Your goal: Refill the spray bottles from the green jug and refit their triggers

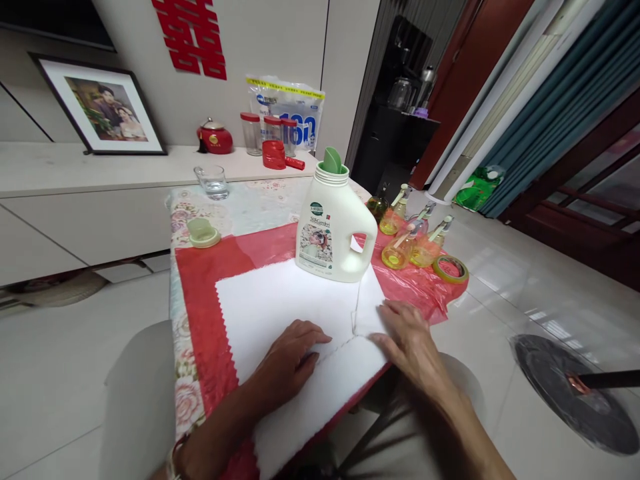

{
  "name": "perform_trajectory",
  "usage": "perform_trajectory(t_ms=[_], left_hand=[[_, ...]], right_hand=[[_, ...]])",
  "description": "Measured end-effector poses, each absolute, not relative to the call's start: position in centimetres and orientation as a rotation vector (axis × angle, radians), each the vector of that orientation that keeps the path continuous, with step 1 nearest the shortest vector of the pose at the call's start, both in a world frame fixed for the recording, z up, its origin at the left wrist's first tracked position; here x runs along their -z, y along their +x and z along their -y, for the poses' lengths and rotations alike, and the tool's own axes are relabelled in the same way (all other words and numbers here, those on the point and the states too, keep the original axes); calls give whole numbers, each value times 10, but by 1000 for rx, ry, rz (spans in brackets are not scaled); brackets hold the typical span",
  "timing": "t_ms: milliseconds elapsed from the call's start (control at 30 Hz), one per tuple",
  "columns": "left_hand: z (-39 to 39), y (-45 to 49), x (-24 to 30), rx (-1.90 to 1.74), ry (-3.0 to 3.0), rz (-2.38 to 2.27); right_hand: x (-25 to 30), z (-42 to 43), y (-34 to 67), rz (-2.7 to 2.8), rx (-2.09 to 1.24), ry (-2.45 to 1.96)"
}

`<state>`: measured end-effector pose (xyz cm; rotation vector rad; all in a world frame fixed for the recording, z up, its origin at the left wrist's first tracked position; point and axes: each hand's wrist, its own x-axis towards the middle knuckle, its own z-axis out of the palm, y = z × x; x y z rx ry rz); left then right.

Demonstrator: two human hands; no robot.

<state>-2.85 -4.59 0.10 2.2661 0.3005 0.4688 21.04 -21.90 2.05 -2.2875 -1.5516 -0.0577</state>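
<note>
A white cloth (270,300) with a zigzag edge lies spread on the table before me. My left hand (293,357) rests on it palm down, fingers a little bent and thumb apart. At the cloth's right side, my right hand (410,333) lies with fingers stretched out and thumb spread. A thin grey broken line, perhaps a crease or stitching, runs between the two hands. Just beyond stands an upright pale detergent jug (330,227) with a green spout and no cap on it. A pale green cap (204,233) sits to the left.
Red plastic sheeting (200,280) covers part of the floral tablecloth (185,400). Several pump bottles (397,250) and a tape roll (451,269) stand at right. A glass pitcher (214,183) holds clear liquid. Jars (251,137) and a red pot (215,138) sit on the cabinet behind.
</note>
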Motion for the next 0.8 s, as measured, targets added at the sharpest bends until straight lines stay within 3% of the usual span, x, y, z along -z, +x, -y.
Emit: perform_trajectory(t_ms=[133, 333, 600, 800], left_hand=[[47, -29, -1, -476, 2270, -298], [47, -29, 0, -477, 2267, -291], [52, -25, 2, -441, 2488, -290], [59, -27, 20, -482, 2848, -648]], right_hand=[[-14, 214, 208, 1436, 40, -2179], [0, 215, 242, 952, 230, -2340], [-3, 214, 257, 760, 195, -2420], [3, 212, 261, 790, 170, -2551]])
